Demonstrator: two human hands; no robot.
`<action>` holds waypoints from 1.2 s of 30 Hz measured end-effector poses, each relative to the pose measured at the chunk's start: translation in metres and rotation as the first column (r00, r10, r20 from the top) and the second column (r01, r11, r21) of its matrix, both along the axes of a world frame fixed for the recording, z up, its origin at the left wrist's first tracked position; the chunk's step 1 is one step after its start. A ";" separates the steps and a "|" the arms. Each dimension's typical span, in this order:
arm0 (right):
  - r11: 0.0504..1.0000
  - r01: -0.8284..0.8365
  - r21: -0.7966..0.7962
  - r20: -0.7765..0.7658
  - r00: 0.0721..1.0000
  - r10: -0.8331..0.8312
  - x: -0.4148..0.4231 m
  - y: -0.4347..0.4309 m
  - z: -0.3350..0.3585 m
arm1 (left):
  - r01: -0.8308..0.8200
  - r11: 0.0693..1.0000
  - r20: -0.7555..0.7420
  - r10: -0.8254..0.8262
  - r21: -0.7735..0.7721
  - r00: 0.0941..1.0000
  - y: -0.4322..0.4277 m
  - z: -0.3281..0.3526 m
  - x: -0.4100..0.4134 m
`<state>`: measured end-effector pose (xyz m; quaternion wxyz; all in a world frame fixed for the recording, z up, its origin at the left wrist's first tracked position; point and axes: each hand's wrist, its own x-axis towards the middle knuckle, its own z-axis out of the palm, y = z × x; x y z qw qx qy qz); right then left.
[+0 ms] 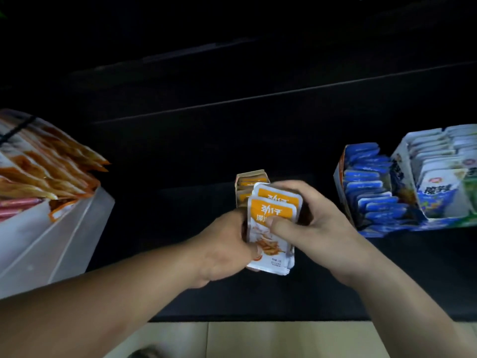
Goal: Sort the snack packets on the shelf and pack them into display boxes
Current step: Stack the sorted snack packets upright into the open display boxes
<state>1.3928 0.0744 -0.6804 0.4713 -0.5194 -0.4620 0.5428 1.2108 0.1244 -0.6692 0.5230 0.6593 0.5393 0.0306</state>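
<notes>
left hand (227,244) + right hand (315,223): fingers curled round orange packets (271,228), upright long axis | orange display box (249,184) just beyond, centre shelf (180,177) | right hand nearer

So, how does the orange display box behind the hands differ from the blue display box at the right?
The orange display box holds orange packets; the blue display box holds blue packets. The orange box looks narrower than the blue one. Held packets hide the orange box's front; the blue box's front shows. Both stand open-topped on the dark shelf.
</notes>
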 end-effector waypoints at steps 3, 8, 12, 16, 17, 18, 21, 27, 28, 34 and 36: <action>1.000 -0.030 -0.010 -0.021 0.999 0.030 0.012 -0.004 -0.002 | -0.018 1.000 0.034 0.017 0.014 0.999 -0.005 -0.005 0.003; 0.994 -0.112 0.000 0.146 0.983 0.111 0.014 -0.013 -0.008 | -0.019 0.994 0.037 0.015 0.109 0.999 -0.016 -0.016 0.004; 0.984 -0.175 0.038 0.246 0.956 0.161 0.005 -0.014 -0.018 | -0.056 0.989 0.071 0.047 0.137 0.996 -0.026 -0.026 0.005; 0.987 -0.128 0.093 0.272 0.957 0.099 0.006 -0.014 -0.025 | -0.048 0.989 0.091 0.035 0.142 0.995 -0.029 -0.028 0.005; 0.991 -0.095 0.096 0.270 0.961 0.065 0.006 -0.014 -0.027 | -0.060 0.988 0.108 0.045 0.145 0.993 -0.027 -0.028 0.005; 0.993 -0.068 0.095 0.265 0.963 0.041 0.007 -0.013 -0.028 | -0.084 0.986 0.134 0.065 0.145 0.989 -0.026 -0.027 0.004; 0.995 -0.038 0.096 0.198 0.980 0.019 0.008 -0.014 -0.027 | -0.139 0.979 0.166 0.113 0.150 0.980 -0.022 -0.027 0.001; 0.997 -0.061 0.052 0.184 0.982 0.051 0.008 -0.019 -0.021 | -0.171 0.977 0.220 0.140 0.127 0.965 -0.028 -0.033 0.001; 0.998 -0.048 0.039 0.176 0.984 0.041 0.008 -0.018 -0.021 | -0.168 0.979 0.228 0.139 0.113 0.964 -0.029 -0.034 0.001; 0.996 0.078 0.032 0.102 0.991 -0.081 0.005 -0.013 -0.028 | -0.163 0.986 0.293 0.144 0.039 0.945 -0.032 -0.032 -0.001; 0.995 0.094 0.015 0.085 0.992 -0.095 0.005 -0.011 -0.027 | -0.155 0.987 0.288 0.139 0.034 0.948 -0.032 -0.030 -0.004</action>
